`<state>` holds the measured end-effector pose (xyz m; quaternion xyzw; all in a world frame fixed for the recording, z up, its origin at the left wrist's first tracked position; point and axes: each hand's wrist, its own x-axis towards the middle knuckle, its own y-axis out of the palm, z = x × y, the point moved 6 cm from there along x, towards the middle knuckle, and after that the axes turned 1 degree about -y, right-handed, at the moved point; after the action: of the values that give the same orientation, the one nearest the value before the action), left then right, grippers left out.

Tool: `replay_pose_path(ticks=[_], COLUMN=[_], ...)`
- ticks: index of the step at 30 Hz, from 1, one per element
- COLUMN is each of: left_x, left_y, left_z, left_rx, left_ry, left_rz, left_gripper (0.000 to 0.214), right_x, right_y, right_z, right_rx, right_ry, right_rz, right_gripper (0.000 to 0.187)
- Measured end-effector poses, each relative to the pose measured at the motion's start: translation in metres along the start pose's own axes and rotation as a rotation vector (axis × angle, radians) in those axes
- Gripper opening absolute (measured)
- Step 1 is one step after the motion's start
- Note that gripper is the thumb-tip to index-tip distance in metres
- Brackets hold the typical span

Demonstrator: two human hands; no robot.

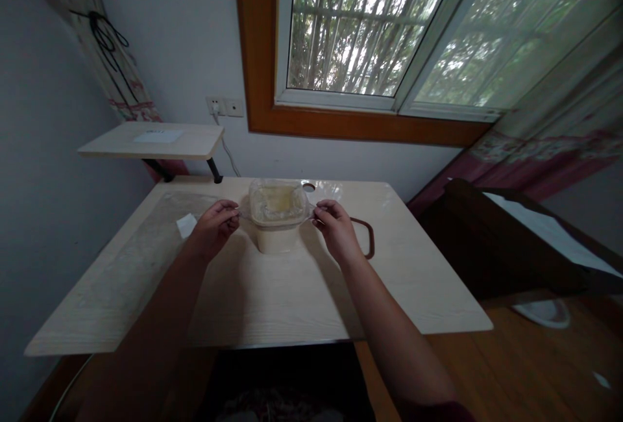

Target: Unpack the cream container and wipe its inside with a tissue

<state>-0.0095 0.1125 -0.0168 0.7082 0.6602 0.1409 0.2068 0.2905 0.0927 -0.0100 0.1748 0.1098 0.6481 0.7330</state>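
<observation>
A cream square container (276,238) stands on the light wooden table (272,292), a little beyond its middle. A clear plastic film (277,201) is stretched across its open top. My left hand (214,227) pinches the film's left edge with closed fingers. My right hand (335,226) pinches the film's right edge the same way. Both hands sit level with the container's rim, one on each side.
A clear sheet (146,247) and a small white paper (185,224) lie on the table's left part. A brown loop (366,238) lies right of my right hand. A raised shelf (150,140) stands at the back left. A dark bed frame (506,247) is on the right.
</observation>
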Motion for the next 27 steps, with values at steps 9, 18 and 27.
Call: replay_pose_path(ticks=[9, 18, 27], left_x=[-0.016, -0.031, -0.039], left_y=[-0.004, -0.003, 0.002], left_z=[0.008, 0.002, 0.0], left_rx=[0.19, 0.755, 1.054], left_ry=[0.035, 0.397, 0.714], left_rz=[-0.014, 0.111, -0.036], left_gripper=[0.024, 0.025, 0.01], right_x=[-0.007, -0.018, -0.03], right_y=[-0.002, -0.006, 0.005], right_z=[-0.01, -0.007, 0.013], right_rx=[-0.086, -0.336, -0.693], right_ry=[0.017, -0.223, -0.511], right_rz=[0.034, 0.217, 0.242], right_gripper=[0.024, 0.011, 0.006])
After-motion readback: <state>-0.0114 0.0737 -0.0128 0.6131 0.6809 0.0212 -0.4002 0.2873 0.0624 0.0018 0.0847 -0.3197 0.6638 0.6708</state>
